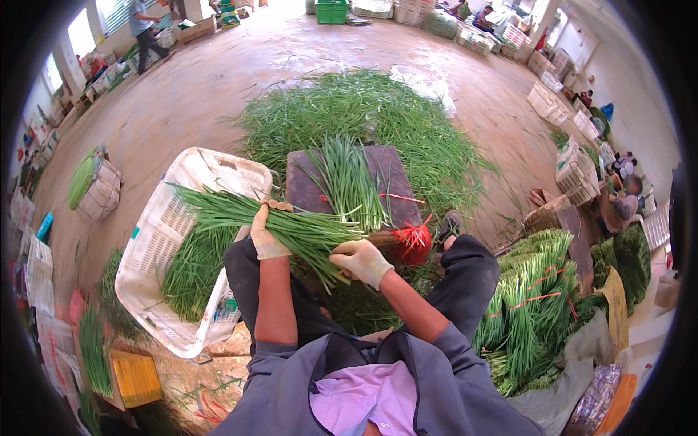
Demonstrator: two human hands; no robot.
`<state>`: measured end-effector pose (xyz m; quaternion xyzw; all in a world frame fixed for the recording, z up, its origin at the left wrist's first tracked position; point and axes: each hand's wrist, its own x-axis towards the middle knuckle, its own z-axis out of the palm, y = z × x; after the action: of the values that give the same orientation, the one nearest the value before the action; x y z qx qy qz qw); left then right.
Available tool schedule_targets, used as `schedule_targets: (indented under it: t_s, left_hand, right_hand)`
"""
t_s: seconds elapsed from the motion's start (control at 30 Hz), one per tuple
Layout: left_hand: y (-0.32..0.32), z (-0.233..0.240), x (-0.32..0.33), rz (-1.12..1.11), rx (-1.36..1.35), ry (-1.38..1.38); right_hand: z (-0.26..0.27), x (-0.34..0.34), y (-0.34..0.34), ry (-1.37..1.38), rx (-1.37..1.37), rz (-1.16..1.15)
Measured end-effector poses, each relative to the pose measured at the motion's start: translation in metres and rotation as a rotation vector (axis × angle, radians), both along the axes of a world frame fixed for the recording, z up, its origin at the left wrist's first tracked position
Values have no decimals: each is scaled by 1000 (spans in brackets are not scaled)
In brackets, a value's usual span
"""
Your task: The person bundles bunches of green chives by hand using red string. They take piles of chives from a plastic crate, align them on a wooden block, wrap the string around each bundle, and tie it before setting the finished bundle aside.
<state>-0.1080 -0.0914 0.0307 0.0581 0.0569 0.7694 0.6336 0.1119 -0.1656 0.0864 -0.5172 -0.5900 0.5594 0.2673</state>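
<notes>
My gloved left hand (270, 231) is wrapped around a bundle of garlic chives (305, 229), held at a slant over my lap. My right hand (362, 261), also gloved, pinches at the pale stalk ends of the same bundle. Just beyond, a second pile of chives (354, 185) lies on a low dark board (305, 174), with a red tie strip (401, 197) beside it. A bunch of red ties (413, 240) hangs at the board's near right corner. To my left, a white plastic crate (147, 272) holds loose chives (196, 272).
A broad heap of loose green leaves (360, 109) covers the floor past the board. At my right stand tied chive bundles (529, 305). On the left are a wrapped bale (98, 191) and a yellow box (136, 379). Other people (144, 32) work along the walls.
</notes>
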Motion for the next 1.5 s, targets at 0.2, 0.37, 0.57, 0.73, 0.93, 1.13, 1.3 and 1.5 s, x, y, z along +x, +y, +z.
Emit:
schedule_targets:
  t_s: [0.2,0.37,0.57,0.73,0.93,1.13,1.3,1.5]
  left_hand:
    - [5,-12,-29,28,26,21]
    - [0,-7,-20,50,8,81]
    - [5,-13,13,-212,-35,106]
    - [1,-19,19,-261,-116,64]
    - [-3,-20,23,-272,-238,137]
    - [4,-6,27,-279,-271,264]
    - [14,-2,10,-300,-198,288]
    - [14,-18,-15,-293,-156,263]
  right_hand:
    - [-96,84,-26,-696,230,450]
    - [-27,69,-11,-258,688,-56]
    - [36,-1,23,-694,1098,141]
    - [-15,-8,35,-423,161,363]
    - [-57,-28,8,166,12,167]
    - [-53,-5,13,173,113,178]
    - [-72,77,71,-315,562,-536]
    - [-134,102,44,-931,155,235]
